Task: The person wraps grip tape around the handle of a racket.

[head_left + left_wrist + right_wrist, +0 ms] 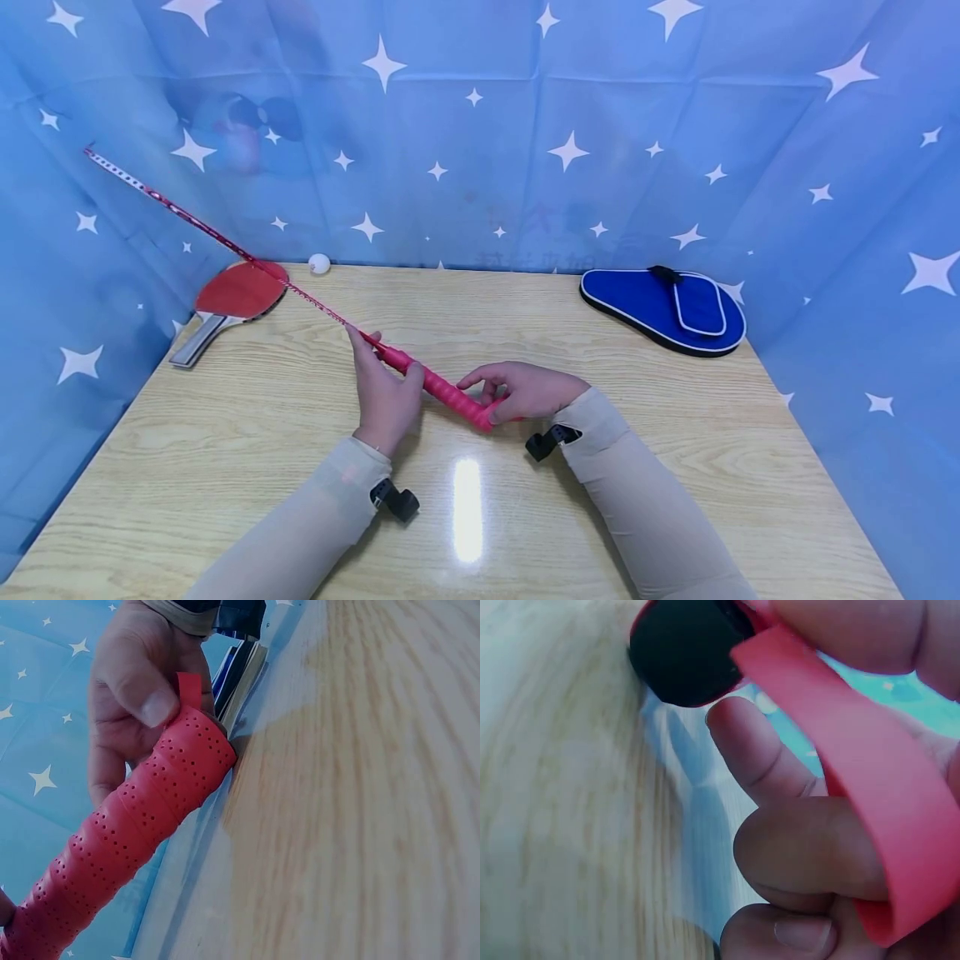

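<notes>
A badminton racket [201,223], red with a white section at its tip, is seen edge-on, slanting from upper left to the middle. Pink-red perforated grip tape [120,825] winds in overlapping turns along its handle. My left hand [386,400] holds the racket at the upper end of the handle, fingers under the shaft. At the butt end, my right hand [528,390] pinches the loose tail of the tape, thumb against the handle's edge. In the right wrist view this tape tail [885,795] loops over the curled fingers, beside the dark butt cap [686,652].
A red table tennis bat [243,292] lies at the back left, behind the racket in the head view. Near it rests a white ball [319,264]. A blue bat case [637,300] lies at the back right. A star-patterned blue curtain [465,167] surrounds the wooden table [262,450].
</notes>
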`<act>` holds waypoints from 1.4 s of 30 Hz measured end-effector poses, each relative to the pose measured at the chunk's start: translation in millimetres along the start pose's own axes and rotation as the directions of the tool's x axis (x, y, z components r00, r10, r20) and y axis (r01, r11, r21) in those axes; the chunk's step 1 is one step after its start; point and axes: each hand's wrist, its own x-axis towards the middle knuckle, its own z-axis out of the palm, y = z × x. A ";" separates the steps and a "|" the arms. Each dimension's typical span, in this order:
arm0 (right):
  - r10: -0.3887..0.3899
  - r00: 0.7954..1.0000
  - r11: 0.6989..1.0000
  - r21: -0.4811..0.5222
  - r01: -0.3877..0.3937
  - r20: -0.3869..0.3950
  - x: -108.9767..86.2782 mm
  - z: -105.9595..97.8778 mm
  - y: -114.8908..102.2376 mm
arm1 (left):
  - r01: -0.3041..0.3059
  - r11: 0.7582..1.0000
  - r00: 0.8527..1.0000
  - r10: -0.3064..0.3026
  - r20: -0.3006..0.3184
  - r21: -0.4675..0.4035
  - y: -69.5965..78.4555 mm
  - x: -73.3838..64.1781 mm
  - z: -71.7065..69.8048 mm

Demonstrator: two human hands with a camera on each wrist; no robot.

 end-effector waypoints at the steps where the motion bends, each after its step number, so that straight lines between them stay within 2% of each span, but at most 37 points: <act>1: -0.005 1.000 1.000 0.002 0.005 0.000 0.4 0.1 0.7 | 0.001 1.000 1.000 -0.001 0.000 -0.001 -0.2 0.2 0.1; 9: 0.001 0.999 0.999 -0.033 -0.003 -0.051 1.7 2.5 -0.5 | 0.006 1.000 1.000 -0.006 0.003 0.011 -0.8 0.7 -0.2; 18: 0.039 0.997 0.999 0.016 -0.038 -0.062 2.5 4.9 -1.4 | 0.028 1.000 1.000 -0.028 0.010 0.004 0.8 0.1 -1.6; 29: 0.013 0.998 0.997 -0.077 -0.017 -0.061 2.8 5.6 -5.1 | 0.029 0.999 1.000 -0.029 0.009 0.041 -0.9 0.3 -1.2; 34: 0.017 0.999 0.998 -0.053 -0.020 -0.045 1.9 5.4 -3.7 | 0.017 0.999 1.000 -0.017 0.014 0.033 -2.2 1.3 -0.3; 42: 0.025 0.999 1.000 -0.006 -0.025 -0.023 1.7 5.3 -3.7 | 0.043 0.999 0.999 -0.043 0.013 0.032 -2.1 1.2 -0.4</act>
